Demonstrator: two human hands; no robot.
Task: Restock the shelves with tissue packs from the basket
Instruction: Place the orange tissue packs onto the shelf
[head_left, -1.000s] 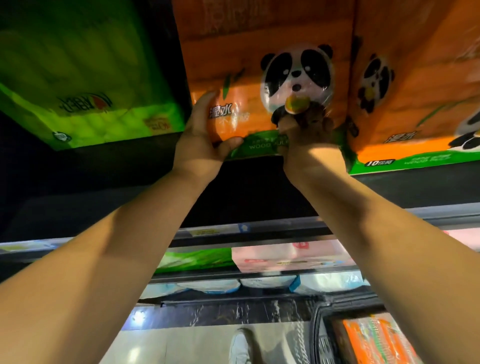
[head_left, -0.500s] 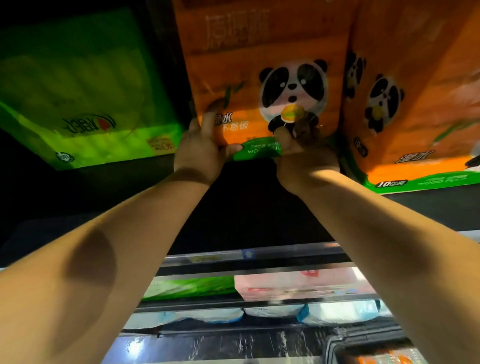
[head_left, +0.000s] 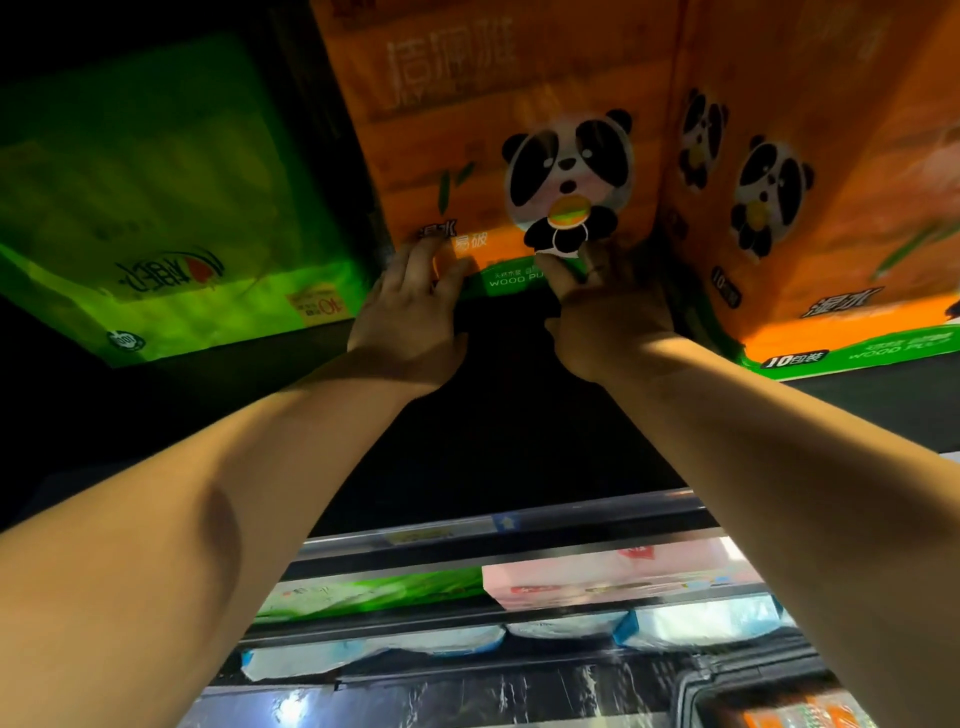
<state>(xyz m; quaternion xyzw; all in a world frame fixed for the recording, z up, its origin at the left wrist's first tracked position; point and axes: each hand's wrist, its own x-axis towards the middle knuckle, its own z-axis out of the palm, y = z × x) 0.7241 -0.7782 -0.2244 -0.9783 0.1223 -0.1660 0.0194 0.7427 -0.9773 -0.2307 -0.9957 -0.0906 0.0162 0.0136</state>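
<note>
Arms raised toward 12 o'clock; we see left hand and right hand pressing orange pack straight-fingered; pose unchanged since earlier frame.

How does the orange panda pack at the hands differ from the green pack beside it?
The orange panda pack has upright print; the green pack has upside-down print. The left hand and right hand touch the orange panda pack; nothing touches the green pack. Both are large packs.
</note>
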